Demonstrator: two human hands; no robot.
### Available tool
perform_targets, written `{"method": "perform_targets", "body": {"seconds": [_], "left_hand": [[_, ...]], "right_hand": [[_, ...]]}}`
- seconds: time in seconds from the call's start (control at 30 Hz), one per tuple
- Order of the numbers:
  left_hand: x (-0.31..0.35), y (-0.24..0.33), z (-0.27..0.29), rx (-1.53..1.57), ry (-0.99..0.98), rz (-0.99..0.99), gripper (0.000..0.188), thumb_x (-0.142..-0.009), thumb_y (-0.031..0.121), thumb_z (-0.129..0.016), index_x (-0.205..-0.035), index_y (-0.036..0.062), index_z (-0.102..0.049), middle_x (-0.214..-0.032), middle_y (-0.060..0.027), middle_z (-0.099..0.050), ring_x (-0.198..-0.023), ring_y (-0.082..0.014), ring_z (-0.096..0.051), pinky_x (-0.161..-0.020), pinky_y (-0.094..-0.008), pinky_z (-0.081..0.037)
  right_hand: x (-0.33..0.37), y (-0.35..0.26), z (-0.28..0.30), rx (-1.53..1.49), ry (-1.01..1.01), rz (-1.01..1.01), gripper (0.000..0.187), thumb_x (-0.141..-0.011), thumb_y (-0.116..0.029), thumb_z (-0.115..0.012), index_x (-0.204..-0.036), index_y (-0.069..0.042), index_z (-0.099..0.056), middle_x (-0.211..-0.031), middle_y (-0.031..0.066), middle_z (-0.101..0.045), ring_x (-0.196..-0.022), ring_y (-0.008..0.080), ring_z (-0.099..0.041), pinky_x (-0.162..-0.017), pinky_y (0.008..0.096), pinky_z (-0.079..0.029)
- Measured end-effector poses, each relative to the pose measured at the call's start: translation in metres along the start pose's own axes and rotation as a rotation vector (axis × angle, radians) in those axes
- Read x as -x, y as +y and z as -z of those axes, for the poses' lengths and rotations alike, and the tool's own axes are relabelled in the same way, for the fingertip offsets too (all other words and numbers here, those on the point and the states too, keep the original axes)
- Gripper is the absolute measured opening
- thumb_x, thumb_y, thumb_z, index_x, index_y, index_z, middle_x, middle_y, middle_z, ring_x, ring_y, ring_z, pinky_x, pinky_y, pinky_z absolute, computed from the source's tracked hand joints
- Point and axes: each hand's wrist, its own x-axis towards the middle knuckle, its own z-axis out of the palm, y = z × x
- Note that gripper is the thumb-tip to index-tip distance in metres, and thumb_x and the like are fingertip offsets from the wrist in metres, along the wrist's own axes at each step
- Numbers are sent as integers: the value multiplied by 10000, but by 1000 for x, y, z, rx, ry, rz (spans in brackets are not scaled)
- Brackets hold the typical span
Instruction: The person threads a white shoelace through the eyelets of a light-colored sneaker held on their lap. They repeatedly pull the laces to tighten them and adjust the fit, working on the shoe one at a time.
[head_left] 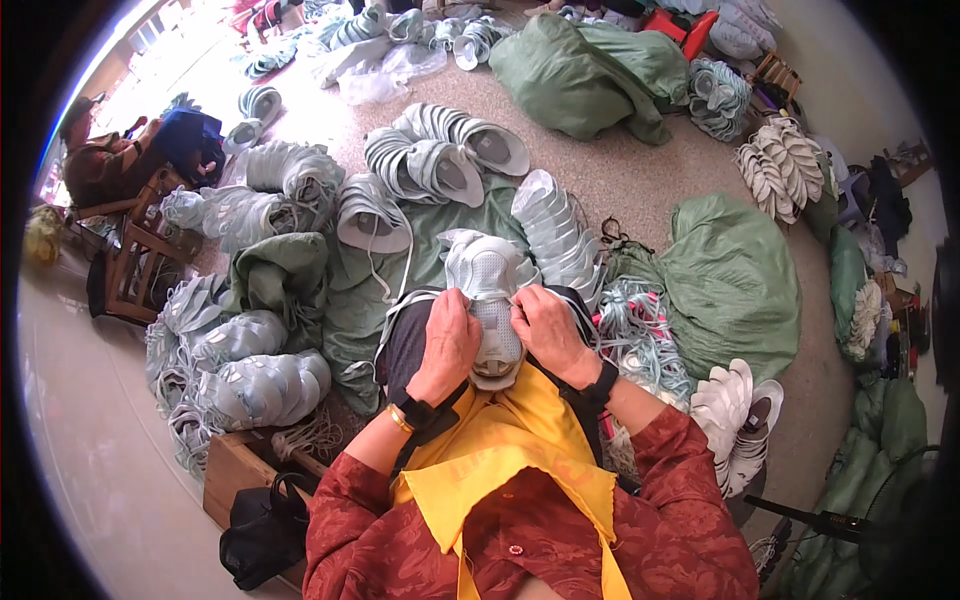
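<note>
A pale grey-white shoe upper with perforated panels lies across my lap, over a yellow apron. My left hand is closed in a pinch at its left edge. On the opposite edge, the fingers of my right hand are pinched too. Whether a thin lace is also between the fingers is too small to tell. A white lace trails beside my left knee. Nested rows of shoe uppers lie just beyond my knees, and another stack leans to the right of the held one.
Bundled uppers and a wooden box are at my left. Right of me sit loose laces, a large green sack and white uppers. Another green sack lies farther off. A person sits far left.
</note>
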Motion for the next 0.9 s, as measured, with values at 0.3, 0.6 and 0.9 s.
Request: {"method": "perform_targets", "body": {"seconds": [0.3, 0.6, 0.9], "left_hand": [[-1, -5, -1, 7, -78, 37, 263, -780, -65, -557, -1030, -42, -477, -970, -233, -522, -972, -433, -540, -840, -508, -466], [-9, -6, 1, -23, -96, 25, 231, -799, -51, -558, -1019, -39, -489, -964, -237, -548, -962, -432, -556, -831, -508, -472], [-11, -2, 12, -39, -134, 68, 210, -814, 9, -592, -997, -37, -500, -942, -237, -556, -933, -430, -560, -813, -513, -466]], "right_hand": [[-2, 0, 1, 105, -19, 155, 126, -875, -15, -624, -1000, -10, -615, -879, 164, -631, -851, 362, -656, -747, 434, -541], [-11, 9, -2, 346, -58, 297, 100, -801, -16, -607, -882, -40, -553, -835, 123, -605, -828, 291, -666, -736, 368, -568], [-19, -3, 8, 240, -7, 354, 121, -823, -21, -618, -913, -27, -538, -910, 138, -568, -859, 311, -635, -733, 403, -542]]}}
